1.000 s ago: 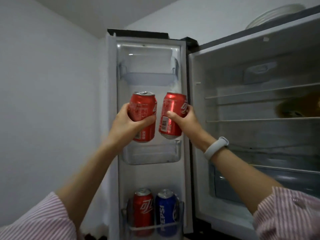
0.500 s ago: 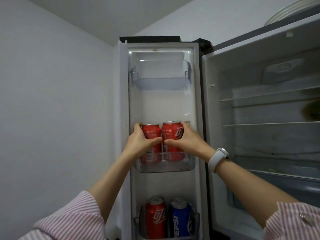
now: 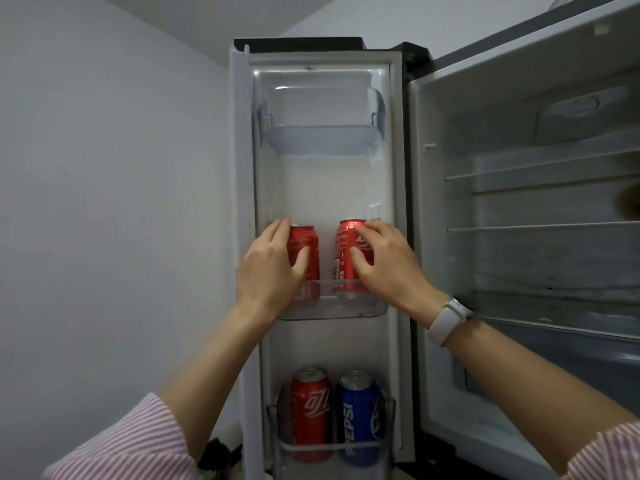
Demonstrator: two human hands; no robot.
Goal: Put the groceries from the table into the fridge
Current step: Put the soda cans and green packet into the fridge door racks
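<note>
Both red cans sat upright in the middle door bin (image 3: 346, 308). Left can (image 3: 306, 252) was near the bin's left end, right can (image 3: 349, 254) toward its right end, with a gap between them. Left hand (image 3: 268, 271) had fingers curled round its can; right hand (image 3: 384, 261) likewise gripped its own. Likely risk: pulling a hand out over the shallow front rim could tip a can, and a fast door swing could make them slide and knock together.
</note>
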